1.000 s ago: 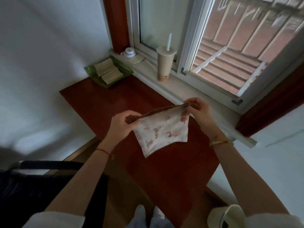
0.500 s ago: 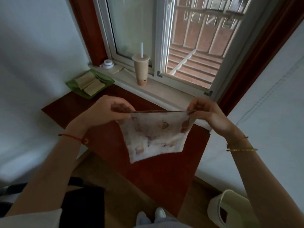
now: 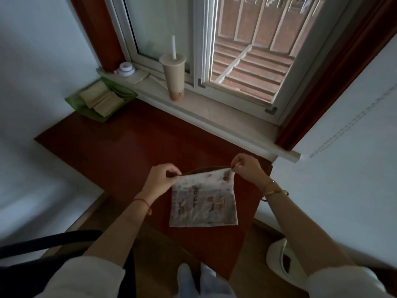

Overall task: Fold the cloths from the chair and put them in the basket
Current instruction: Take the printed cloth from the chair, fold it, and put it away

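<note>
A single wide-angle camera is sitting on the person's head, looking forward and steeply down. It is taking in the red table [image 3: 120,151] below, with the window [image 3: 214,50] up at twelve o'clock and the feet at six. Both forearms are reaching in from the bottom corners, at seven and five o'clock, close to the lens. Straight edges are bending toward the frame's borders.

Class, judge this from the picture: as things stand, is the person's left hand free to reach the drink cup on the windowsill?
Probably not yet. The left hand is pinching a top corner of the printed cloth, as is the right hand. The red tabletop towards the drink cup lies bare.
</note>
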